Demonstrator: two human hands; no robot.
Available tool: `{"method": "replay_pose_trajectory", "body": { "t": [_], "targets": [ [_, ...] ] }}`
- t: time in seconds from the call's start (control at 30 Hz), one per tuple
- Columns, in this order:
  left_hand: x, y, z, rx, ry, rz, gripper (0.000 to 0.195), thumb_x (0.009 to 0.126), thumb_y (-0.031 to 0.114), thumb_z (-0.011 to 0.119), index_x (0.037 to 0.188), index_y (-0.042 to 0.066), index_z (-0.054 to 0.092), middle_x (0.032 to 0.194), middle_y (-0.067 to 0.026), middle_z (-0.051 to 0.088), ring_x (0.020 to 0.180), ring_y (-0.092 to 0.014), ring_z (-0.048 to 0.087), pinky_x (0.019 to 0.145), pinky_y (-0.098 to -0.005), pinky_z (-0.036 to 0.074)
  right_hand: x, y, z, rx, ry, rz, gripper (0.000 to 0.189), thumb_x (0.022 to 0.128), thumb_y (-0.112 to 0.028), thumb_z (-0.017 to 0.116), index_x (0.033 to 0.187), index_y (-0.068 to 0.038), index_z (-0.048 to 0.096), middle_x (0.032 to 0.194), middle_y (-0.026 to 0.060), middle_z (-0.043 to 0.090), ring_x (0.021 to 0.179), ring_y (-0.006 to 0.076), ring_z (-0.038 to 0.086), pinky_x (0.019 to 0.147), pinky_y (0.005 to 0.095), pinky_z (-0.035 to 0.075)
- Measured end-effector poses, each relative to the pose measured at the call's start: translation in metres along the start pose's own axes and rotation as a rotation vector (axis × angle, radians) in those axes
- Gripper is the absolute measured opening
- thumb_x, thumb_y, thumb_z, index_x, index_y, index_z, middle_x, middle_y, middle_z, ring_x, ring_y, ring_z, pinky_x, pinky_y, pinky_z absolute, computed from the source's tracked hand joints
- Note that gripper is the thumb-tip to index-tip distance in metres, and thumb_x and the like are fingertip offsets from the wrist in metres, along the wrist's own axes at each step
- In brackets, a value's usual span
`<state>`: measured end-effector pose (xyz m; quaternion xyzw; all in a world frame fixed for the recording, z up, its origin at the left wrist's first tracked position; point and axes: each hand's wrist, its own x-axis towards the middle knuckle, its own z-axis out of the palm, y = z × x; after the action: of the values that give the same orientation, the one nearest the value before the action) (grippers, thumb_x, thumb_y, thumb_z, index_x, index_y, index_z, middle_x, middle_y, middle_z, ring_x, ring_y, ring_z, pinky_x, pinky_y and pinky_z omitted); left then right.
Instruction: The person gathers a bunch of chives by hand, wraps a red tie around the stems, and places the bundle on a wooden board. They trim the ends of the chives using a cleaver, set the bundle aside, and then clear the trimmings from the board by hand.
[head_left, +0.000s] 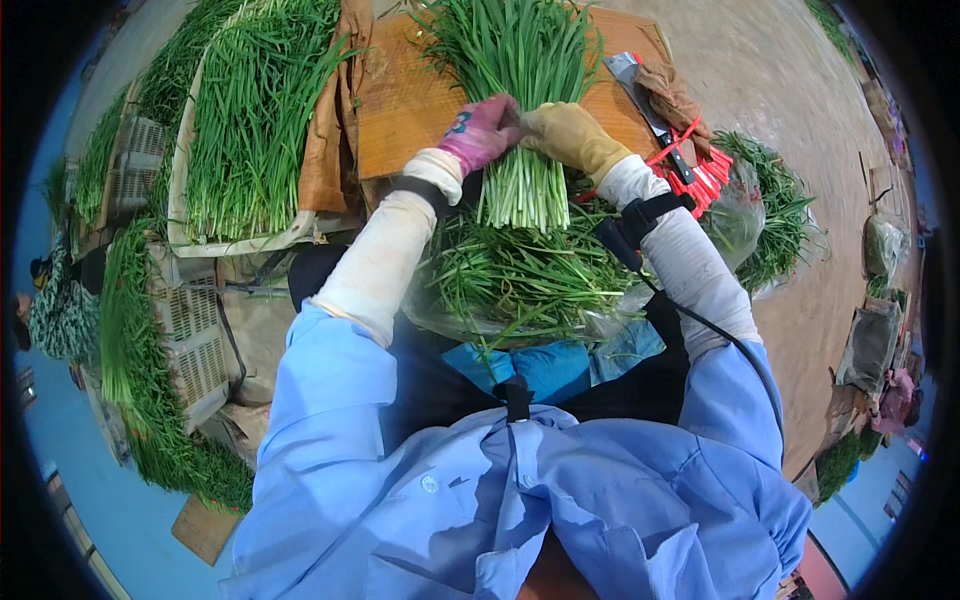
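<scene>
A thick bundle of green leafy stalks, like garlic chives (525, 191), lies on a wooden board (409, 97) with its pale cut ends towards me. My left hand (484, 131), in a pink glove, and my right hand (574, 136), in a yellow glove, meet on top of the bundle with fingers pinched together. What lies between the fingertips is hidden. Right of the board are a knife with a black handle (679, 161), a brown cloth (673, 94) and a pile of red ties (705, 184). Loose green leaves (525, 277) fill a clear plastic bag below the bundle.
At the left, a pale tub (178, 202) holds many upright stalks, with a brown cloth over its edge. Beyond it stand plastic crates (191, 311) and more greens (139, 360). Another plastic bag of leaves (780, 214) sits on the floor at the right. A black cable runs along my right sleeve.
</scene>
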<state>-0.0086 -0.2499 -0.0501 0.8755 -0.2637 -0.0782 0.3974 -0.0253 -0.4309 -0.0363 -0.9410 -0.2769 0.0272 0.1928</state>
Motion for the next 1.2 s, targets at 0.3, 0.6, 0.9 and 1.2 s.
{"method": "replay_pose_trajectory", "body": {
  "t": [0.3,0.6,0.9,1.2],
  "targets": [
    [-0.048,-0.040,0.007,-0.803,0.170,-0.168,0.043,0.082,0.031,0.064,0.112,0.000,0.056,0.107,-0.0095,0.060,0.097,-0.020,0.056,0.088,-0.0344,0.045,0.005,-0.033,0.003,0.017,0.195,-0.038,0.018,0.082,-0.024,0.056,0.087,-0.007,0.060,0.078,0.0159,0.062,0.075,0.0358,0.061,0.067,0.0454,0.049],
    [0.009,0.001,-0.083,-0.008,-0.492,-0.499,0.108,0.062,0.059,0.074,0.140,0.000,0.027,0.123,-0.0183,0.054,0.108,-0.028,0.056,0.095,-0.0363,0.042,0.042,-0.040,0.033,0.482,0.576,0.302,0.026,0.078,-0.027,0.066,0.088,-0.004,0.065,0.082,0.0164,0.065,0.077,0.0328,0.063,0.069,0.0383,0.050],
    [-0.006,-0.010,-0.019,0.522,0.064,-0.723,0.085,0.081,0.042,0.057,0.146,0.006,0.015,0.140,-0.0199,0.037,0.129,-0.036,0.037,0.104,-0.0527,0.026,0.061,-0.057,0.056,0.199,0.579,0.241,0.016,0.076,-0.025,0.063,0.080,-0.009,0.065,0.076,0.0135,0.065,0.071,0.0344,0.063,0.065,0.0423,0.050],
    [-0.004,0.003,-0.023,0.374,0.023,-0.703,0.071,0.065,0.041,0.073,0.119,0.005,0.045,0.114,-0.0158,0.059,0.103,-0.028,0.061,0.087,-0.0388,0.047,0.053,-0.033,0.030,0.241,0.259,0.256,0.032,0.075,-0.035,0.068,0.096,-0.010,0.065,0.080,0.0136,0.067,0.073,0.0321,0.064,0.067,0.0399,0.051]
  ]
}}
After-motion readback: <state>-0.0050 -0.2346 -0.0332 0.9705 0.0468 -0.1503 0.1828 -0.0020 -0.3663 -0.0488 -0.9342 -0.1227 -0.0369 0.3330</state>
